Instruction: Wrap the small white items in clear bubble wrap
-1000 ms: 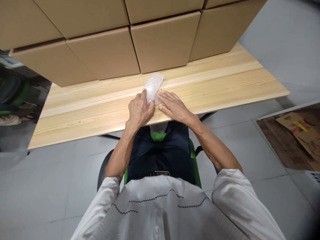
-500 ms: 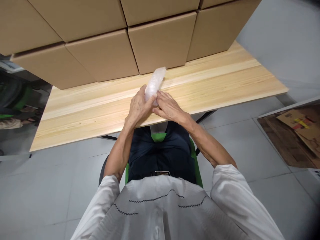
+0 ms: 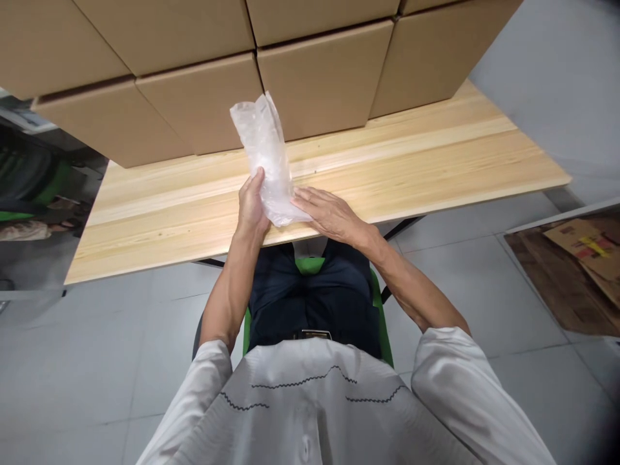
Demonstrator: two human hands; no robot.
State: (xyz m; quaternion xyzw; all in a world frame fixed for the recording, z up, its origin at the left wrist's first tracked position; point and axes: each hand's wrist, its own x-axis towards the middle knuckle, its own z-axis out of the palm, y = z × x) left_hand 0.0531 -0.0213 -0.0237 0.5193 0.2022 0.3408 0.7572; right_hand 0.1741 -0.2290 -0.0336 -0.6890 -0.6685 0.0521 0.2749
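Observation:
A whitish, see-through bundle of bubble wrap (image 3: 271, 155) stands tilted over the near part of the wooden table, its loose top leaning to the left. Whatever may be inside is hidden. My left hand (image 3: 252, 201) grips the bundle's left side, thumb up along its front. On the opposite side, my right hand (image 3: 329, 213) lies with fingers stretched out, the fingertips touching the lower right edge of the wrap.
Stacked cardboard boxes (image 3: 320, 81) line the far side of the wooden table (image 3: 426, 161). Flattened cardboard (image 3: 557, 271) is on the right. A dark chair with green parts (image 3: 33, 174) is at the left.
The bubble wrap has turned from leaning right to leaning left and shows a wider face. My left hand has shifted to its left side, and my right hand's fingers have straightened.

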